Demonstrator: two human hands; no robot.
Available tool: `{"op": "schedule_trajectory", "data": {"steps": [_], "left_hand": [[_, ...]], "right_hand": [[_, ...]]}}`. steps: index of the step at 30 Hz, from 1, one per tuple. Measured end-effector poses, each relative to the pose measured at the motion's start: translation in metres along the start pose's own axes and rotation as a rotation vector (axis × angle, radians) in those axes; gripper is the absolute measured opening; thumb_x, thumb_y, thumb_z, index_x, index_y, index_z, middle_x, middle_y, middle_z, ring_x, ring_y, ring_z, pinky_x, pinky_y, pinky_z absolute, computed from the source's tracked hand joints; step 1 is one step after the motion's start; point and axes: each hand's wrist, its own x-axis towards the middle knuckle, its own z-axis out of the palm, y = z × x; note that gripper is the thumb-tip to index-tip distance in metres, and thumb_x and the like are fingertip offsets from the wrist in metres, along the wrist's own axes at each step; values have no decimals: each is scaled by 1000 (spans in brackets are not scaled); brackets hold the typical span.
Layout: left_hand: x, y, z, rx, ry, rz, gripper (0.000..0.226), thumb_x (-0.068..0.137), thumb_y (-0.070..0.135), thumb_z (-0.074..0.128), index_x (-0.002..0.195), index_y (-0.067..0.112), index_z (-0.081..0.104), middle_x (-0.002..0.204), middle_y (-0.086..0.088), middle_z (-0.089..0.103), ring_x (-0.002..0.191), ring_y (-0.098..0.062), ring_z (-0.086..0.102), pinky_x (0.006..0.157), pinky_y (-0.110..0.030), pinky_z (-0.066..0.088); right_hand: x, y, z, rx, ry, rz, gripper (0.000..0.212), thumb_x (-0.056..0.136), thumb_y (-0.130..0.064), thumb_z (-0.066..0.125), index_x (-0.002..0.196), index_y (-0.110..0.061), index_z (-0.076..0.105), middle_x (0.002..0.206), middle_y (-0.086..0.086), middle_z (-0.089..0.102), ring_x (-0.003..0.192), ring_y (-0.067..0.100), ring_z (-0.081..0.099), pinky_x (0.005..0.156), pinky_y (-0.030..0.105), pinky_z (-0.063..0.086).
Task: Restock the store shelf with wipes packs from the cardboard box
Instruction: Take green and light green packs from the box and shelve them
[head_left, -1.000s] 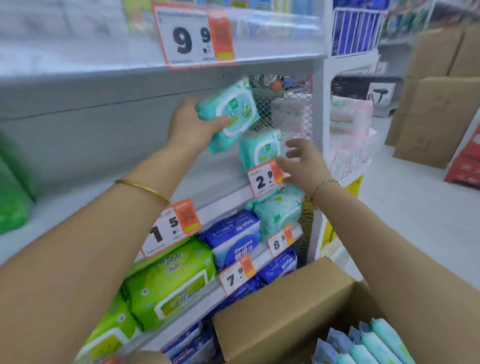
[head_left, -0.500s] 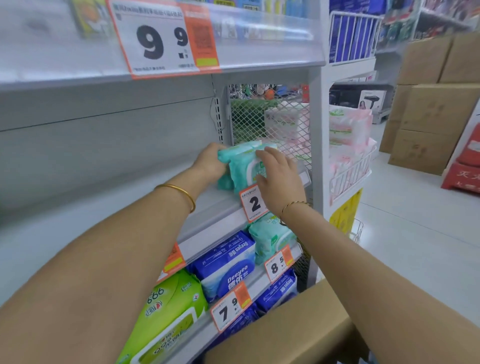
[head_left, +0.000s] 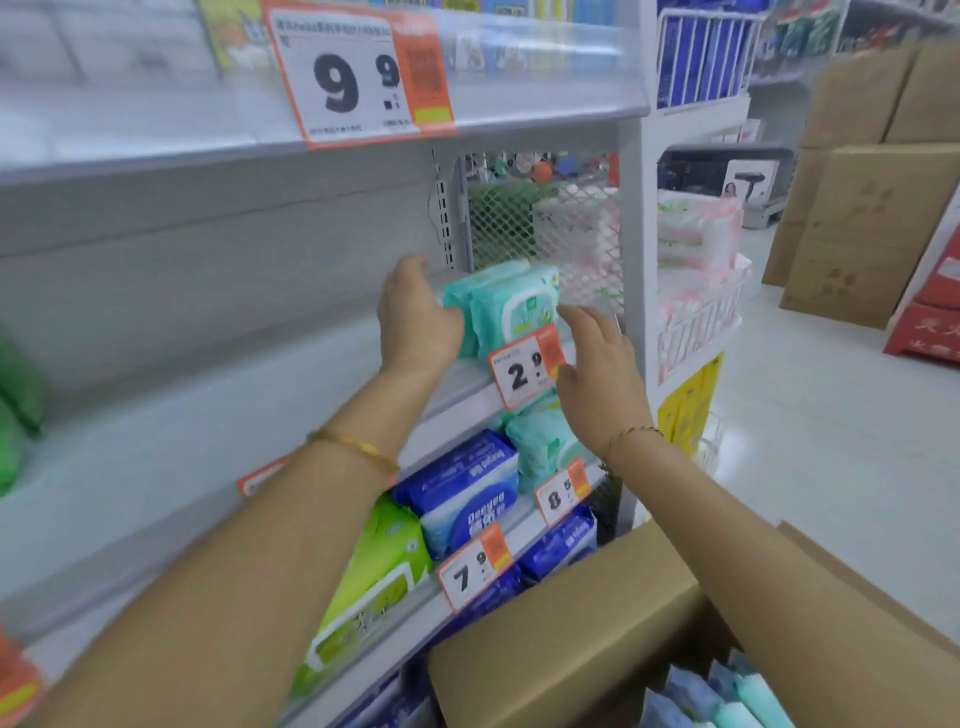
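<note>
Two teal wipes packs stand upright side by side at the right end of the grey shelf, behind a 2.9 price tag. My left hand presses flat against the left side of the packs, fingers straight. In front of the packs hovers my right hand, fingers relaxed, holding nothing and just off the front pack. An open cardboard box sits at the bottom right, with several pale blue and teal packs upright inside.
The shelf below carries blue packs, a green pack and teal packs. A mesh panel closes the shelf's right end. Pink packs fill a wire basket beyond. Stacked cardboard boxes stand across the aisle.
My left hand set the teal pack down beside the first one and slid to its left side. My right hand lifted off the packs' front and drew back to the right.
</note>
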Motion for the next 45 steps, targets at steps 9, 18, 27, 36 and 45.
{"op": "schedule_trajectory", "data": {"steps": [9,18,27,36,45], "left_hand": [[-271,-55,45,156,-1037,167,56,84,11,57,137,19,41,138,-4,43,124,-20,46,103,-31,39],[-280,-124,50,762,-1352,226,38,93,25,49,129,13,45,131,-8,45,119,-29,46,92,-46,47],[-282,-130,52,804,-1397,257,37,96,28,46,130,14,42,129,-7,47,119,-27,46,77,-39,43],[-279,-130,59,794,-1358,267,33,97,26,45,128,13,43,124,-8,47,116,-28,46,71,-37,38],[-278,-123,48,526,-1357,-3,52,92,28,55,137,10,38,135,-12,47,118,-27,51,98,-42,45]], "right_hand": [[-192,95,37,-125,-474,332,30,84,-7,51,113,-12,59,109,11,63,101,26,59,86,37,48],[-315,168,129,-324,-1177,574,45,90,4,41,133,-9,47,129,15,54,114,32,55,90,37,50],[-324,182,175,-605,-1467,227,83,92,-2,47,151,-20,-8,160,5,-1,128,32,47,80,40,47],[-322,166,171,-685,-1381,174,42,89,-2,54,130,-9,44,127,13,51,105,33,59,66,36,44],[-217,128,96,-437,-1369,386,42,78,-23,75,112,-2,62,43,-2,56,31,8,51,45,23,44]]}}
